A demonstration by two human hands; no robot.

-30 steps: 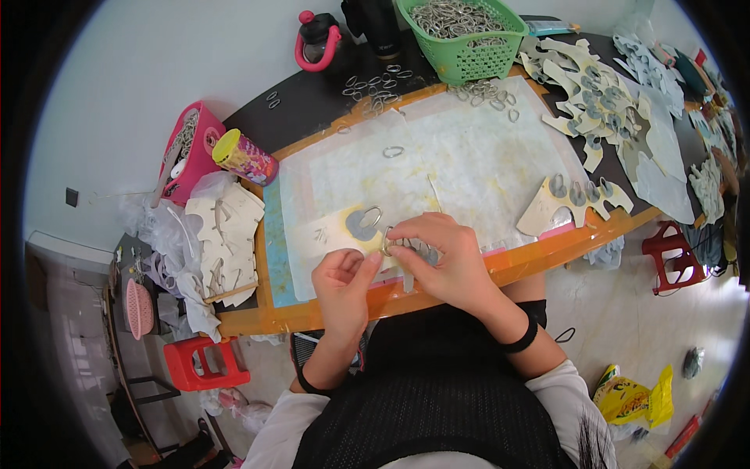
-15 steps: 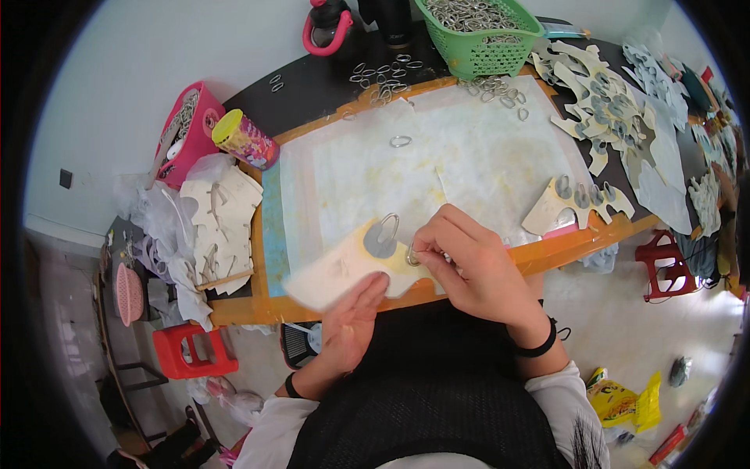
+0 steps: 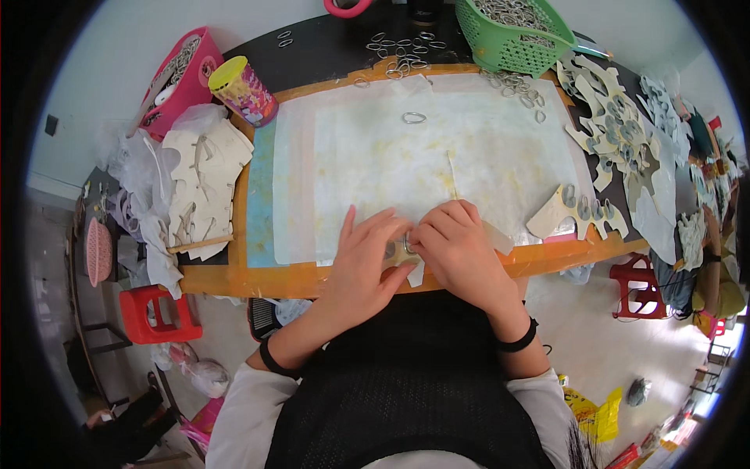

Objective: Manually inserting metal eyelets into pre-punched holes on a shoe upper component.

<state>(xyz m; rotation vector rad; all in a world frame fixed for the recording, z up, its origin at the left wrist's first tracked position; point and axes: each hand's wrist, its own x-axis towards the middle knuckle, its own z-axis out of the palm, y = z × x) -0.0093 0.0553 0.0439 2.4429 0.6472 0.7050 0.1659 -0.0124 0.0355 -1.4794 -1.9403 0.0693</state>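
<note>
Both hands have drawn back to the near edge of the tabletop (image 3: pixel 234 277) since half a second ago. Left hand (image 3: pixel 363 262) and right hand (image 3: pixel 457 250) now meet, fingers pinched on a small cream card piece (image 3: pixel 406 258) with a metal ring (image 3: pixel 407 244). Beyond them lies a loose ring (image 3: pixel 414 118); farther off stands a green basket (image 3: pixel 516 39).

The person wears a black mesh top over white sleeves. Each wrist carries a black band: left hand (image 3: pixel 366 258), right hand (image 3: pixel 461 250).
</note>
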